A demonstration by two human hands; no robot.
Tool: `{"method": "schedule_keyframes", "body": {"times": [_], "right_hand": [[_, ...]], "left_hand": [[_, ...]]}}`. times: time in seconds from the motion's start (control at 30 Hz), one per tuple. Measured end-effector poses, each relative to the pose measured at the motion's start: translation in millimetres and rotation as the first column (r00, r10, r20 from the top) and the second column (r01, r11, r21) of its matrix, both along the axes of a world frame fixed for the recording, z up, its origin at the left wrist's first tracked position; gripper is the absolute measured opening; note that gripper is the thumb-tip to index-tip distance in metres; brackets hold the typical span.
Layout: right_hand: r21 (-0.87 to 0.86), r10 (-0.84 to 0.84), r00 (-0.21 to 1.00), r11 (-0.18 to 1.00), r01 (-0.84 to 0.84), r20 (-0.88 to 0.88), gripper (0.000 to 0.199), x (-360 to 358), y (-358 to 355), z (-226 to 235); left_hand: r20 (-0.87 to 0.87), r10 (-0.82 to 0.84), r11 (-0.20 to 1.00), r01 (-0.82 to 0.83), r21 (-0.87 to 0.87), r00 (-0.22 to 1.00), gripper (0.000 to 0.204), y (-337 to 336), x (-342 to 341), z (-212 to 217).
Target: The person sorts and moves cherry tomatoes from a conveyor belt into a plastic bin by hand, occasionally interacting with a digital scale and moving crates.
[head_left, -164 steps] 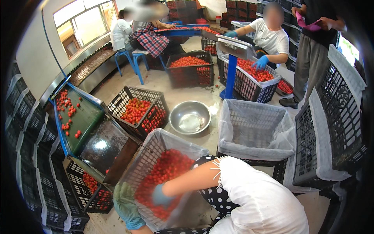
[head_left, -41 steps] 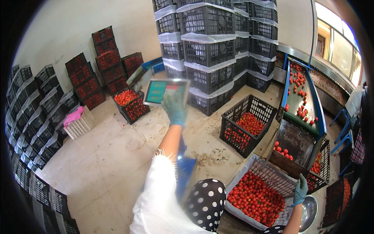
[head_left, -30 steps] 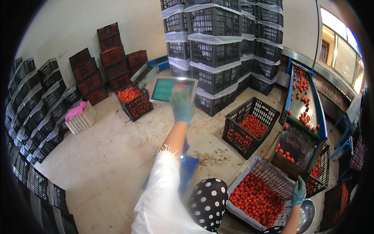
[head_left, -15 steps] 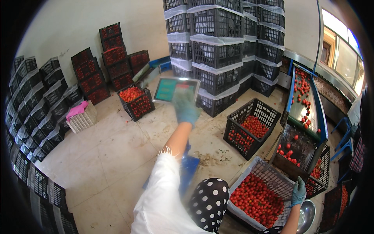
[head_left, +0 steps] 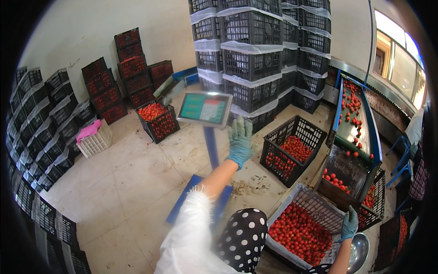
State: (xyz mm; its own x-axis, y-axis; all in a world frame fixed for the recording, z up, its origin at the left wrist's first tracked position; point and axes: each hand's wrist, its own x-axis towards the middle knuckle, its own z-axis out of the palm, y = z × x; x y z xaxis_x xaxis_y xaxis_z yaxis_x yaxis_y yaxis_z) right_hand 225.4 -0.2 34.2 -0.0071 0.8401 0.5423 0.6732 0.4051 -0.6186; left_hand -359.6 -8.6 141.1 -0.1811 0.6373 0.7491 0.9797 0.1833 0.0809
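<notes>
My left hand [head_left: 240,142], in a blue-green glove, is held up with fingers spread, empty. It is just right of and below the scale's display panel [head_left: 204,108], apart from it. The panel sits on a blue post above a blue weighing platform [head_left: 182,194] on the floor, partly hidden by my white sleeve. My right hand [head_left: 350,224], gloved too, is closed at the right rim of a lined plastic crate [head_left: 315,201]; its fingers are partly hidden. Many small red tomatoes [head_left: 299,233] fill the crate's lower part.
A sorting chute [head_left: 349,171] carries tomatoes down to the crate's far side. Beyond stands a black crate [head_left: 292,150] of tomatoes. Tall stacks of black crates [head_left: 251,64] rise behind the scale, with more at left. A metal bowl [head_left: 359,253] lies by my right forearm.
My left hand has moved off the front of the display panel, right and down, with its fingers now spread. My right hand stays in place. Tomatoes have moved down the chute.
</notes>
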Motion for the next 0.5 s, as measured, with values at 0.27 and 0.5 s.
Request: {"method": "schedule_keyframes", "body": {"times": [0.27,0.5], "right_hand": [[-0.03,-0.022,1.0,0.999,0.023,0.002,0.029,-4,-2,5],[-0.024,-0.034,0.998,0.999,0.035,0.052,0.031,0,0,0]], "left_hand": [[0.182,0.245,0.967,-0.253,0.023,0.952,0.104,-24,-47,25],[0.166,0.296,0.95,-0.307,0.047,0.941,0.088,-14,-70,46]]}}
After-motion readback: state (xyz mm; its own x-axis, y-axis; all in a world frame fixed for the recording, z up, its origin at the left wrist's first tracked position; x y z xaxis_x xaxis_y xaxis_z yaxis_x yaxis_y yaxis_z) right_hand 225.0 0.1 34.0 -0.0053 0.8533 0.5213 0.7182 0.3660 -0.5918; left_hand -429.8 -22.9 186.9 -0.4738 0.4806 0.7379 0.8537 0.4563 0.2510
